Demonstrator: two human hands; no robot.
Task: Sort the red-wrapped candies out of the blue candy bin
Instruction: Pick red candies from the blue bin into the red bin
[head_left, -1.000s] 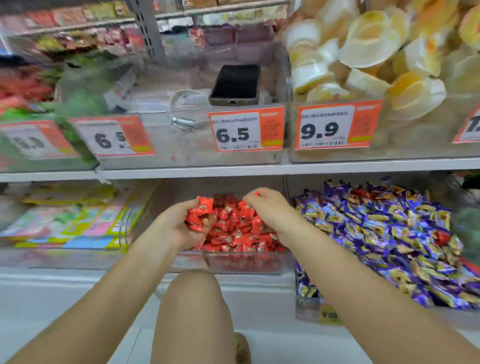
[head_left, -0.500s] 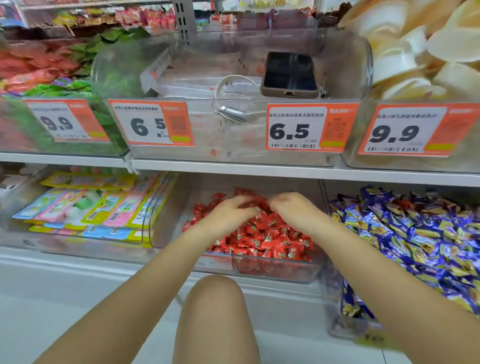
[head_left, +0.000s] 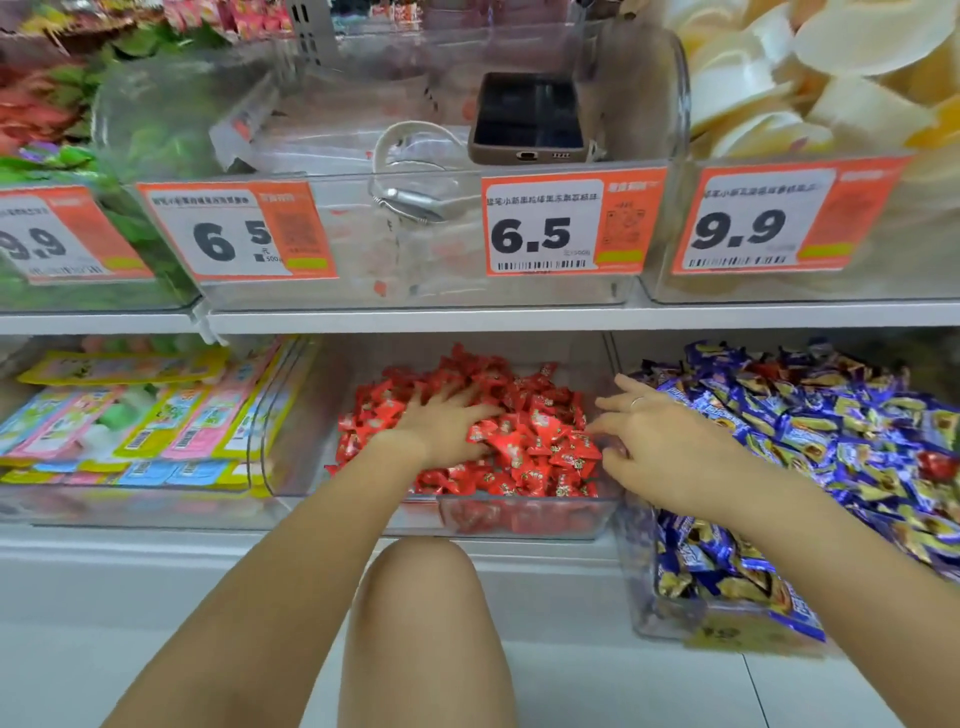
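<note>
Store shelving w/ clear bins, seen from above by a crouching person. Lower shelf, L to R: flat snack packs, red candy bin in the middle, blue candy bin at right, heaped w/ blue-wrapped candies. A phone lies in the upper bin, above orange price tags.

Left hand lies flat, fingers spread, pressing the red pile; grips nothing. Right hand hovers at the divide between the 2 bins, fingers loose and extended, holding nothing visible.

A stray red-wrapped candy sits in the blue heap, far right, well apart from both hands. Right hand is nearer; next reach probably goes rightward across the blue pile. Its long axis can't be made out.
</note>
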